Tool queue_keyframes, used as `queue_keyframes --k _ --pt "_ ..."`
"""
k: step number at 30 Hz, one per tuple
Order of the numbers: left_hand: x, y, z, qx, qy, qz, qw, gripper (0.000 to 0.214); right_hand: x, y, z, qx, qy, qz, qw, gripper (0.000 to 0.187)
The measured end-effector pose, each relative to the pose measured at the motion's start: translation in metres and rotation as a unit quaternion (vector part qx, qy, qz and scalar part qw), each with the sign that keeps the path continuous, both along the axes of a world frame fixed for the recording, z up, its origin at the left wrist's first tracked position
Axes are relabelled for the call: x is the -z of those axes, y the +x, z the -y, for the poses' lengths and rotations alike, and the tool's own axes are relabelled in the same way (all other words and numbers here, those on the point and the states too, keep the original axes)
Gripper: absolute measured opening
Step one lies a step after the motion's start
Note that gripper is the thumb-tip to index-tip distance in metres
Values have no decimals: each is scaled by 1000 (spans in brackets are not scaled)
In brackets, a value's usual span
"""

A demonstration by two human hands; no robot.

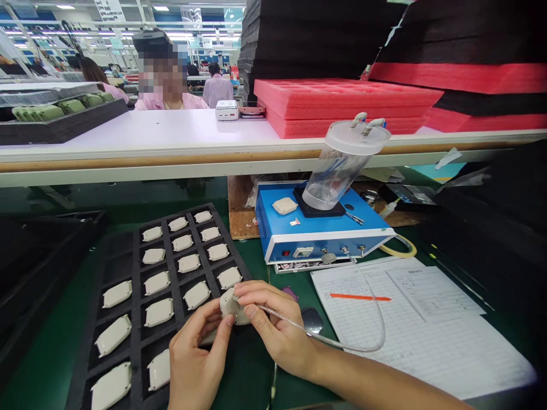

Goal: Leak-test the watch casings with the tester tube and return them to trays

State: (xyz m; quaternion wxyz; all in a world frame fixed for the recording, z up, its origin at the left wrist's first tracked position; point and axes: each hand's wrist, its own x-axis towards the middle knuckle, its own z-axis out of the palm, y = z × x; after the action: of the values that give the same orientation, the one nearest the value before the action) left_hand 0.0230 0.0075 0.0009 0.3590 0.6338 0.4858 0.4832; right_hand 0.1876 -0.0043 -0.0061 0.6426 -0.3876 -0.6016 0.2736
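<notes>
My left grip [199, 356] and right grip [273, 324] are clenched on a white plastic module [229, 304], held over the edge of a black foam tray [137, 273] whose compartments seat matching modules. Beyond, a blue control box [325, 242] carries a clear canister [342, 165].

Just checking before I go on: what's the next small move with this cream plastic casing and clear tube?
Probably press the thin clear tube onto the cream plastic casing: its end sits there under your right hand, while your left hand grips the casing.
</notes>
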Motion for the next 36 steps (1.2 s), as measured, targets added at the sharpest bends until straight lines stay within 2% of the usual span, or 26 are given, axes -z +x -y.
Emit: queue_keyframes --k 12,17,21,23,25,26,27,29,31,34,36 --pt "0 -1 0 2 -10 -4 1000 20 -1 0 0 0 -6 5 1000 15" --pt "5 -2 -3 12 -20 -1 1000 20 0 0 -1 5 1 10 1000 16" --pt "9 3 9 15 -29 -11 999 20 5 0 4 18 2 13 1000 15" --pt "5 -1 11 19 -15 -52 998 21 11 0 9 26 1 18 999 16" --pt "-7 -19 2 -4 16 -166 986 27 17 1 13 36 -8 24 999 17" --pt "-16 -34 -9 -29 30 -239 970 30 20 1 14 40 -14 27 999 16" --pt "-27 -54 -22 -66 37 -326 942 33 22 1 15 45 -20 30 998 16" --pt "-48 -99 -55 -114 22 -377 919 36 24 1 16 49 -29 37 998 14" --pt "-62 -139 -90 -120 6 -404 907 37 24 0 17 48 -32 45 997 14" --pt "-60 -170 -123 -70 -15 -433 898 35 23 -1 19 52 -38 55 996 16" --pt "-49 -173 -125 -66 -10 -454 889 39 26 0 20 63 -41 58 995 17"
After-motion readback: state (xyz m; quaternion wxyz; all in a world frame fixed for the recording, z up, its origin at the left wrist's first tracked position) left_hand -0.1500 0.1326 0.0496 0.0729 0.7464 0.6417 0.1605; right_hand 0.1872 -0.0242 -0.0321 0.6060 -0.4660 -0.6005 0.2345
